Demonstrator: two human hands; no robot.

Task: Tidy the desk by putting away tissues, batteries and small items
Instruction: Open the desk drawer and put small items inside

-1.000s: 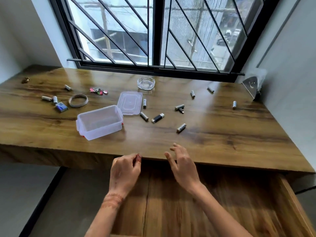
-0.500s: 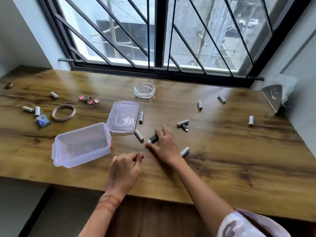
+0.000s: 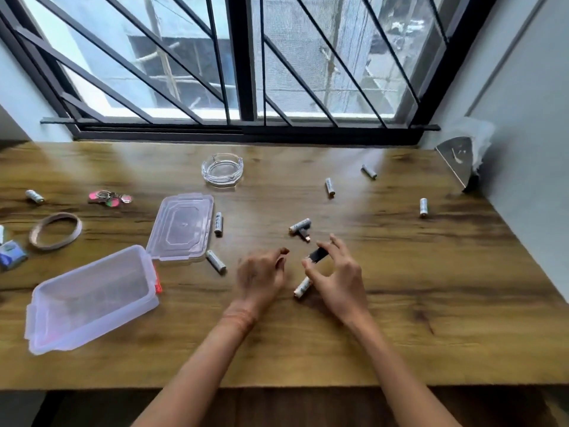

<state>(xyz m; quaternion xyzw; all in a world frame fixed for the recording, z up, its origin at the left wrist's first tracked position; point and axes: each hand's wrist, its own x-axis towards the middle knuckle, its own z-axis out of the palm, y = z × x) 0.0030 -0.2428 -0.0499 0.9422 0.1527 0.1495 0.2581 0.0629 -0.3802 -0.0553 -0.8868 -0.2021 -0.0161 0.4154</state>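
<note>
My right hand (image 3: 334, 272) pinches a small black and silver stick (image 3: 318, 255) just above the wooden desk (image 3: 431, 318). A white battery (image 3: 302, 286) lies on the desk under that hand. My left hand (image 3: 261, 272) hovers close beside it, fingers apart, holding nothing. More white batteries lie scattered: one (image 3: 216, 261) near the lid, one (image 3: 218, 223) beside the lid, one (image 3: 299, 225) with a small dark piece (image 3: 304, 235) touching it. An open clear plastic box (image 3: 89, 298) sits at the left, its lid (image 3: 181, 226) flat behind it.
A glass ashtray (image 3: 222, 169) stands near the window. Further batteries (image 3: 329, 187) (image 3: 369, 172) (image 3: 423, 207) (image 3: 34, 196) lie apart. A keyring with pink tags (image 3: 110, 198), a tape ring (image 3: 55, 230) and a blue packet (image 3: 11, 253) sit at the left. A tissue holder (image 3: 462, 158) stands at the right wall.
My right hand reached to the black and silver stick and has lifted it off the desk. My left hand moved forward over the desk next to it. The view has shifted forward.
</note>
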